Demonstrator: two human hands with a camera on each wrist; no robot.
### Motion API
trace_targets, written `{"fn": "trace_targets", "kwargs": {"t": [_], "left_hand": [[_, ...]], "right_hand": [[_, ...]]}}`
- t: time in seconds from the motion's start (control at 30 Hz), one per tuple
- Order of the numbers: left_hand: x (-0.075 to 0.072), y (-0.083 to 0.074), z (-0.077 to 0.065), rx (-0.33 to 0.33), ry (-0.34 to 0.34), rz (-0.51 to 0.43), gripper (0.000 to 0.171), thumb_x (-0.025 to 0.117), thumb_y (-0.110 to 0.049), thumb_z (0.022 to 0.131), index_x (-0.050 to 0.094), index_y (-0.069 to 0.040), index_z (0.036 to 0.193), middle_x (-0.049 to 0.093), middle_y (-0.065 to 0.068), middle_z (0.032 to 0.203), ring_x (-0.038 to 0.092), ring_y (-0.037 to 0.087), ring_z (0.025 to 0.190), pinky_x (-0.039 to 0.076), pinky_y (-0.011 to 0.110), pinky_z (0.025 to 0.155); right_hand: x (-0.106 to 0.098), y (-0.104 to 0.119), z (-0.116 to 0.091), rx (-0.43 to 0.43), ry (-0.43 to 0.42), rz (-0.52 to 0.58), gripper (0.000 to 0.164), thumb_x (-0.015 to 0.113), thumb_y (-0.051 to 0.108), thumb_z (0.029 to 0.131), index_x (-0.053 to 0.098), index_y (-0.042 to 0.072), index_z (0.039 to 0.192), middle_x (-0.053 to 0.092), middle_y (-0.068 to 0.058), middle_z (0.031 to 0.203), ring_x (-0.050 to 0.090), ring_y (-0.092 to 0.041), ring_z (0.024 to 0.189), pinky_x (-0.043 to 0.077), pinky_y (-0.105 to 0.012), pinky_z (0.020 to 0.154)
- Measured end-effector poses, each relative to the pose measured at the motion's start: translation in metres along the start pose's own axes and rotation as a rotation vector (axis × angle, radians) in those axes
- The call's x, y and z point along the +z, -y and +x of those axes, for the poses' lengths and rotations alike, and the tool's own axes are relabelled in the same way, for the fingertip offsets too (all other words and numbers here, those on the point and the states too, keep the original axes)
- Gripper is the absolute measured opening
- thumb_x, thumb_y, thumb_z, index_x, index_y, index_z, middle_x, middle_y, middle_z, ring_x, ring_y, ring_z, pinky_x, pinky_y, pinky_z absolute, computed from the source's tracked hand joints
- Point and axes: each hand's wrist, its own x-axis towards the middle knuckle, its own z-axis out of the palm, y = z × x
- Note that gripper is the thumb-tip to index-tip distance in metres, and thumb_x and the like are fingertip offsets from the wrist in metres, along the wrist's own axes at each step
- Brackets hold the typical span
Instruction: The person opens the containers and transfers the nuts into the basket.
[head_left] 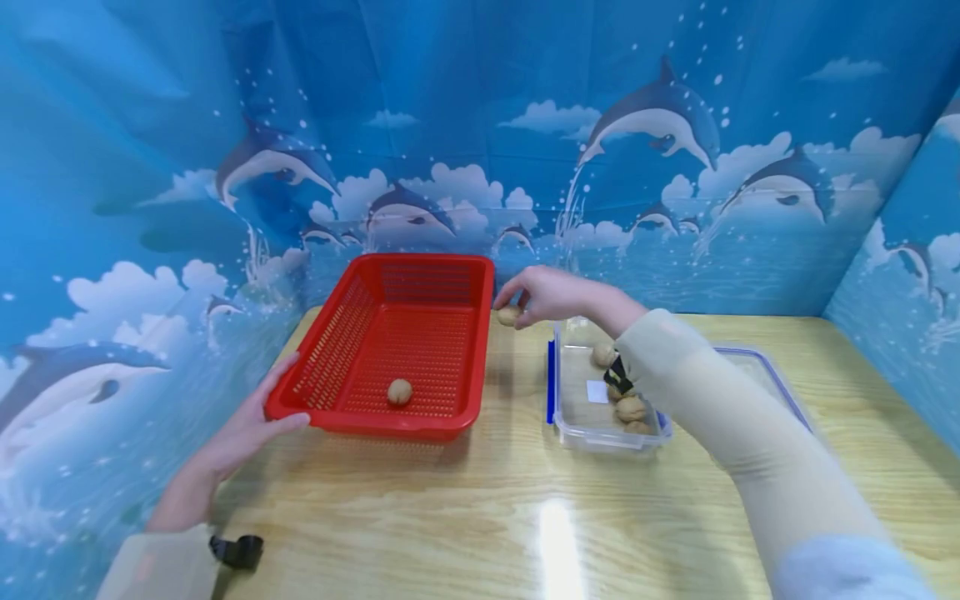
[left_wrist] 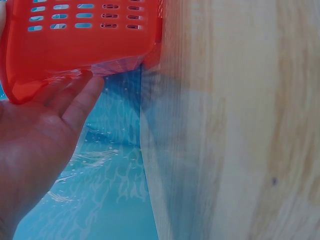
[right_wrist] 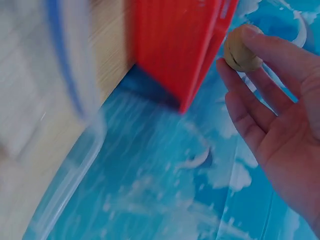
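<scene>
My right hand (head_left: pixel 551 293) pinches a walnut (head_left: pixel 508 315) between thumb and fingers, just beyond the right rim of the red plastic basket (head_left: pixel 480 367). In the right wrist view the pale brown walnut (right_wrist: pixel 242 48) shows a dark seam. Another walnut (head_left: pixel 400 392) lies on the basket floor near its front. My left hand (head_left: pixel 251 425) holds the basket's front left corner, thumb along the front rim and fingers at the left side. From the left wrist, the fingers (left_wrist: pixel 80 100) lie against the basket's outer wall (left_wrist: pixel 95 47).
Below my right forearm stands a clear plastic box (head_left: pixel 573 429) with several walnuts (head_left: pixel 631 408), partly hidden by the sleeve. A clear blue-edged lid (head_left: pixel 757 367) lies to its right. The wooden table (head_left: pixel 420 517) meets a dolphin-print backdrop (head_left: pixel 465 125) behind.
</scene>
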Motion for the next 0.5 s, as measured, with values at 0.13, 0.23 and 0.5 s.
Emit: {"fn": "trace_targets", "kwargs": {"t": [0.13, 0.23, 0.5], "left_hand": [[0.0, 0.0, -0.001, -0.007, -0.006, -0.002, 0.077, 0.056, -0.007, 0.088, 0.007, -0.021, 0.145, 0.023, 0.023, 0.139, 0.048, 0.015, 0.11, 0.046, 0.025, 0.079], [0.0, 0.001, -0.001, -0.006, -0.009, 0.009, 0.078, 0.057, -0.007, 0.087, 0.007, -0.021, 0.145, 0.023, 0.022, 0.14, 0.047, 0.016, 0.111, 0.046, 0.024, 0.08], [-0.001, 0.001, 0.001, -0.007, -0.006, 0.007, 0.078, 0.058, -0.008, 0.087, 0.009, -0.024, 0.145, 0.027, 0.021, 0.139, 0.047, 0.023, 0.112, 0.046, 0.025, 0.08]], "right_hand": [[0.006, 0.017, 0.023, -0.068, -0.033, 0.014, 0.035, 0.069, 0.006, 0.077, 0.063, 0.011, 0.112, 0.059, 0.0, 0.108, 0.056, -0.014, 0.091, 0.046, -0.027, 0.076], [0.014, 0.023, 0.04, -0.105, -0.064, 0.012, 0.033, 0.069, 0.009, 0.078, 0.064, 0.015, 0.11, 0.059, 0.004, 0.108, 0.054, -0.01, 0.091, 0.046, -0.025, 0.076], [0.059, 0.034, 0.085, -0.103, 0.003, 0.022, 0.03, 0.067, 0.012, 0.08, 0.064, 0.016, 0.109, 0.059, 0.007, 0.106, 0.051, -0.008, 0.091, 0.044, -0.022, 0.076]]}}
